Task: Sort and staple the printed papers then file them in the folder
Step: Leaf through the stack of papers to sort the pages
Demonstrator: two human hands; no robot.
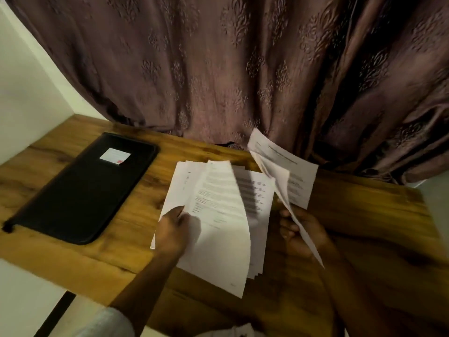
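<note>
A stack of printed papers sits fanned at the middle of the wooden table. My left hand grips the stack's left edge, thumb on top, with the top sheet curling upward. My right hand holds a few separate printed sheets, raised and tilted toward the curtain. A closed black folder with a small white label lies flat at the table's left. No stapler is in view.
A brown patterned curtain hangs right behind the table's far edge. A white wall stands at the left. The table's near edge runs along the bottom left, with pale floor below it.
</note>
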